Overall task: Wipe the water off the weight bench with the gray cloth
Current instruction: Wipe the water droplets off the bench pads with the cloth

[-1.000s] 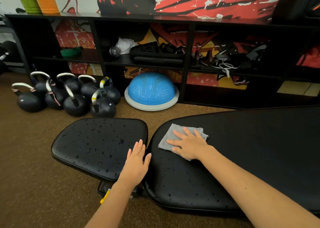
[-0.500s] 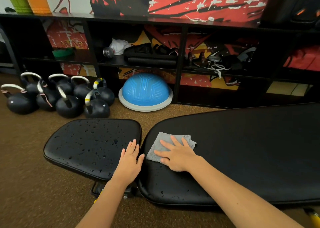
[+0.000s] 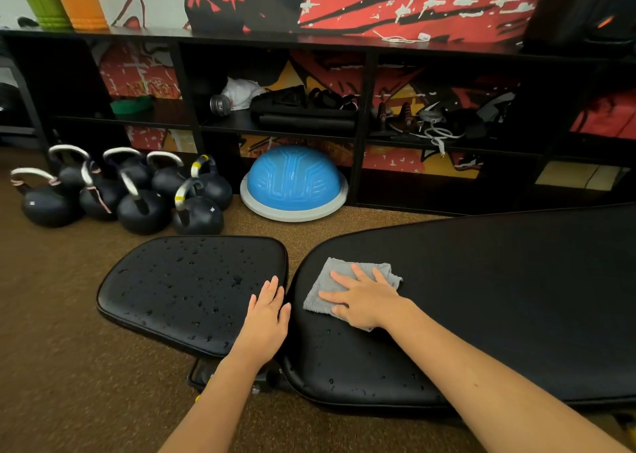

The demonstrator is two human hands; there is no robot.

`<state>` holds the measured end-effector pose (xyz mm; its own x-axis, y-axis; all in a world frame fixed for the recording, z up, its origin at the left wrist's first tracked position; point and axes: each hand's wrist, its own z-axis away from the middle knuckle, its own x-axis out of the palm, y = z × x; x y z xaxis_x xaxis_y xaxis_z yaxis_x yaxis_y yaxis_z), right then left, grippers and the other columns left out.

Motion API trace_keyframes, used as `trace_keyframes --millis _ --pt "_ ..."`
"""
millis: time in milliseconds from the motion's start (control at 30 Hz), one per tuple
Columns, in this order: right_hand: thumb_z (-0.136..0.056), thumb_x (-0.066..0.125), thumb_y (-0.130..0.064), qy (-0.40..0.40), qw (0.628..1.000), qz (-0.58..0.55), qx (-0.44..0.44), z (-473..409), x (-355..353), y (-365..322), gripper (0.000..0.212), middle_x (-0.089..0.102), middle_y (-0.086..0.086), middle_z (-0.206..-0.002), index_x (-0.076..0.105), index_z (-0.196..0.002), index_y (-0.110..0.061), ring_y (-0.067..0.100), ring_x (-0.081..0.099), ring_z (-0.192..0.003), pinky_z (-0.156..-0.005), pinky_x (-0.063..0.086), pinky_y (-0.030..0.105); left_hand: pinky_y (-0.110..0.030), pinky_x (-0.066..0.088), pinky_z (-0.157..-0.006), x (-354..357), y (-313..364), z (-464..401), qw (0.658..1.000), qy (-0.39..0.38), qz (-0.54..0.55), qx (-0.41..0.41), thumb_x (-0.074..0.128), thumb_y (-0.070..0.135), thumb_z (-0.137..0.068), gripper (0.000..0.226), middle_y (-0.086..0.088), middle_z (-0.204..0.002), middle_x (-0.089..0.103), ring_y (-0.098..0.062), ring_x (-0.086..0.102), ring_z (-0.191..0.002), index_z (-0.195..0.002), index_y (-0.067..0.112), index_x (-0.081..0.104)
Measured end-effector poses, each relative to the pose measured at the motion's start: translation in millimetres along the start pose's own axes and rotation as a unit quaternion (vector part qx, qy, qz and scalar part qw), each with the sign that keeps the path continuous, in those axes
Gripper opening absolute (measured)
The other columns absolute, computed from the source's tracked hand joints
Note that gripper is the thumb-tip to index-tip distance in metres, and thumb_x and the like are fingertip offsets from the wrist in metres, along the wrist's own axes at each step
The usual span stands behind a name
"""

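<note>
The right hand (image 3: pixel 364 301) lies flat, fingers spread, pressing the gray cloth (image 3: pixel 344 287) onto the long back pad (image 3: pixel 499 297) of the weight bench, just right of centre frame. The left hand (image 3: pixel 266 318) rests open on the seat pad (image 3: pixel 186 287) (still beaded with drops), at its edge by the gap. Kettlebells (image 3: pixel 137 194) cluster at middle left beside a blue dome (image 3: pixel 293 182); the shelf (image 3: pixel 309 129) behind holds what may be straps.
</note>
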<state>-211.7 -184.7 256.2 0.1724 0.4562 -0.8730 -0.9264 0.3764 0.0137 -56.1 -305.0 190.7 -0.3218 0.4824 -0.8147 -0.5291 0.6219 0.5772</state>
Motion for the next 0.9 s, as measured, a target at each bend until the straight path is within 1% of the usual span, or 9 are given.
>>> trace_keyframes --millis 133,300,400,467,567,633,700,800,900 --pt "-0.102 0.02 -0.04 0.006 1.0 0.002 0.0 -5.6 4.1 -13.0 0.046 -0.012 -0.01 -0.158 0.01 -0.146 -0.049 0.028 -0.02 -0.143 -0.112 -0.013 0.053 -0.029 -0.006 -0.116 0.1 -2.0 -0.8 1.0 -0.004 0.009 -0.004 0.026 0.024 -0.103 0.049 0.003 -0.159 0.002 -0.009 -0.004 -0.145 -0.148 0.007 0.019" --pt "-0.102 0.019 -0.044 0.014 0.999 0.016 -0.037 9.7 12.4 -22.4 0.046 -0.01 -0.01 -0.159 0.013 -0.146 -0.048 0.027 -0.017 -0.144 -0.113 -0.012 0.053 -0.03 -0.006 -0.116 -0.6 -0.9 -0.9 1.0 -0.012 0.013 -0.005 0.026 0.024 -0.103 0.049 0.002 -0.159 0.001 -0.009 -0.004 -0.145 -0.148 0.007 0.019" --pt "-0.101 0.022 -0.043 0.004 0.998 0.005 -0.065 25.1 6.6 -16.2 0.046 -0.006 -0.009 -0.159 0.015 -0.146 -0.047 0.025 -0.014 -0.145 -0.114 -0.009 0.052 -0.032 -0.006 -0.117 -3.5 0.8 -2.0 0.999 -0.028 0.009 -0.017 0.025 0.026 -0.103 0.05 0.001 -0.159 -0.001 -0.011 -0.007 -0.145 -0.149 0.008 0.016" --pt "-0.101 0.026 -0.044 0.028 0.997 -0.024 -0.072 38.4 -2.8 -1.1 0.047 -0.003 -0.008 -0.159 0.015 -0.146 -0.047 0.023 -0.012 -0.145 -0.115 -0.007 0.052 -0.034 -0.006 -0.117 -6.0 5.9 -1.1 0.999 -0.035 0.001 -0.023 0.025 0.029 -0.103 0.052 0.001 -0.159 -0.005 -0.012 -0.009 -0.145 -0.149 0.01 0.014" --pt "-0.1 0.03 -0.043 0.067 0.996 -0.039 -0.036 60.8 -15.2 34.5 0.051 -0.007 -0.009 -0.159 0.008 -0.146 -0.048 0.021 -0.013 -0.145 -0.116 -0.005 0.05 -0.036 -0.007 -0.116 -2.6 29.6 4.6 0.999 -0.014 -0.021 0.029 0.025 0.032 -0.102 0.051 0.004 -0.158 -0.008 -0.014 -0.013 -0.144 -0.15 0.015 0.014" --pt "-0.101 0.029 -0.043 0.051 0.998 -0.025 -0.005 72.9 -16.6 55.2 0.051 -0.009 -0.01 -0.158 0.005 -0.146 -0.049 0.022 -0.013 -0.145 -0.115 -0.003 0.049 -0.035 -0.007 -0.116 4.8 54.6 7.8 0.996 -0.02 -0.009 0.081 0.025 0.033 -0.102 0.05 0.007 -0.158 -0.007 -0.013 -0.014 -0.144 -0.15 0.02 0.014" --pt "-0.101 0.026 -0.045 0.028 0.999 -0.023 0.023 80.8 -12.8 65.3 0.051 -0.009 -0.01 -0.158 0.003 -0.146 -0.048 0.022 -0.013 -0.145 -0.116 -0.003 0.048 -0.034 -0.007 -0.116 15.0 77.6 9.2 0.992 -0.047 0.012 0.112 0.025 0.033 -0.102 0.05 0.008 -0.158 -0.004 -0.013 -0.013 -0.144 -0.15 0.024 0.014" --pt "-0.1 0.025 -0.046 0.02 0.999 -0.015 0.048 85.4 -5.5 68.3 0.054 -0.01 -0.01 -0.158 0.0 -0.148 -0.042 0.021 -0.012 -0.145 -0.116 -0.004 0.046 -0.038 -0.006 -0.117 28.5 98.1 8.2 0.989 -0.089 0.028 0.113 0.024 0.033 -0.103 0.049 0.009 -0.158 -0.002 -0.015 -0.011 -0.145 -0.15 0.028 0.013" --pt "-0.1 0.025 -0.047 0.023 0.998 0.003 0.057 86.1 -2.9 68.4 0.058 -0.011 -0.009 -0.158 -0.003 -0.15 -0.035 0.02 -0.013 -0.145 -0.116 -0.004 0.045 -0.043 -0.006 -0.116 38.3 101.3 8.2 0.989 -0.11 -0.007 0.1 0.021 0.035 -0.102 0.049 0.012 -0.158 -0.005 -0.016 -0.011 -0.145 -0.15 0.031 0.01"
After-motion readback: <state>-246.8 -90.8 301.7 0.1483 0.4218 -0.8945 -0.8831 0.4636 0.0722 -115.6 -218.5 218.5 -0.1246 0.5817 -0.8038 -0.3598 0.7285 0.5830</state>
